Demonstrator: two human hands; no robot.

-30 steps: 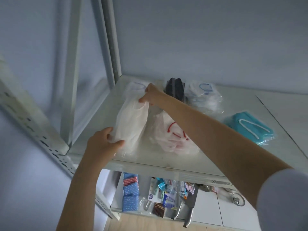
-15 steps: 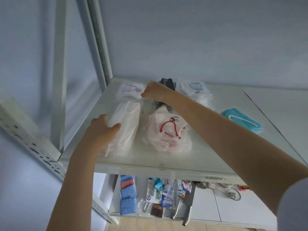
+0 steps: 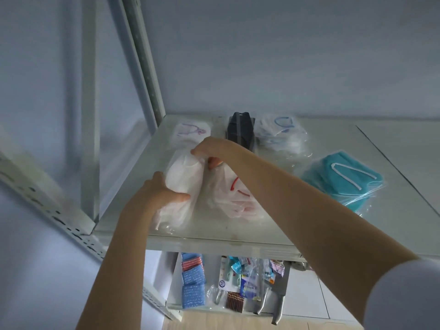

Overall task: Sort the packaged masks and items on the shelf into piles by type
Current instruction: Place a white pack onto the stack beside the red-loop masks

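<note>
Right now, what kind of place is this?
Probably a storeroom or supply corner: a metal rack shelf, bagged teal masks, the white masks held by the left hand and right hand, and blue sponges and knives on the lower shelf.

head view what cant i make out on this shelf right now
- red-strap mask pack: head view, the right forearm covers its right side.
- black mask pack: head view, its near end is behind the right hand.
- white mask pack: head view, left hand covers its near edge; count inside unclear.
- lower-shelf packets: head view, print too small to read.
</note>
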